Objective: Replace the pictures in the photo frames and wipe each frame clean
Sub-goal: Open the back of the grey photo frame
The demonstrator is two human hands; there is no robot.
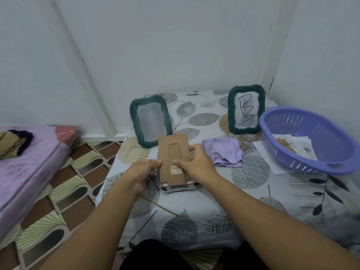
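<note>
A brown cardboard backing board [173, 151] with a stand flap and a barcode sticker is tilted above a frame lying face down [179, 189] on the table. My left hand [143, 173] pinches the board's left edge. My right hand [196, 162] grips its right edge, thumb on the flap. Two dark green frames stand behind: one [151, 120] at the left with a blank pane, one [245, 110] at the right showing a paper marked "B". A crumpled lilac cloth [224, 152] lies just right of my right hand.
A purple plastic basket [311, 141] sits at the right over loose picture sheets [268, 154]. The table carries a leaf-print cloth [253, 191]. A pink mattress [29, 162] lies left, across patterned floor. White walls close in behind.
</note>
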